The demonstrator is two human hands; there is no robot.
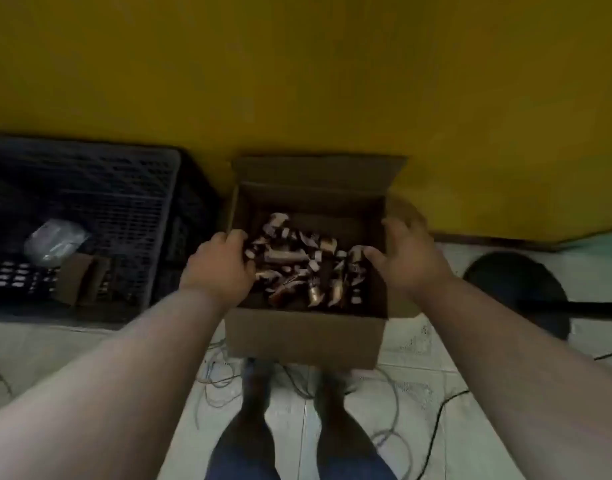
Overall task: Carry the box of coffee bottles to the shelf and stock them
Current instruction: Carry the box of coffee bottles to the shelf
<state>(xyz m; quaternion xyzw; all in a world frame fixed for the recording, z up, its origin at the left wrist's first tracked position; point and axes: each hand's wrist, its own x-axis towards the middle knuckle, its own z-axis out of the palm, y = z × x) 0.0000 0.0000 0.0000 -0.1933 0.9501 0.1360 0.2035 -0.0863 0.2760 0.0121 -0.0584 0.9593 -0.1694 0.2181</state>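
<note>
fingers at both box walls, box between the hands

fingers of left hand (217,268) curled over left wall of box (306,336), tips dipping just inside the rim, seemingly hooked on the cardboard; too blurred to tell how firmly. fingers of right hand (406,259) spread and loosely apart at the right wall, thumb reaching inward over the bottles (303,268), other fingers outside near the side flap; not clearly clamped on anything yet.

box directly between the two sets of fingers, open at the top, sitting low on the floor (419,393) just ahead of the feet (256,382), against the yellow wall (297,81). far flap standing up beyond the fingertips. long axis hard to call, roughly square from above. bottles heaped loose inside, lying every which way, closest to the right thumb.

both hands about equally near, one per side, so probably a two-handed lift, judged as the step in hand. left looks further along in its hold; right likely needs to close on its wall or drop under the base first. loose load may shift if tilted.

out past the left fingers, a dark crate (90,209) beside the box. cables (394,434) strewn on the floor back toward the body, a possible snag when stepping away. no shelf in view.
</note>
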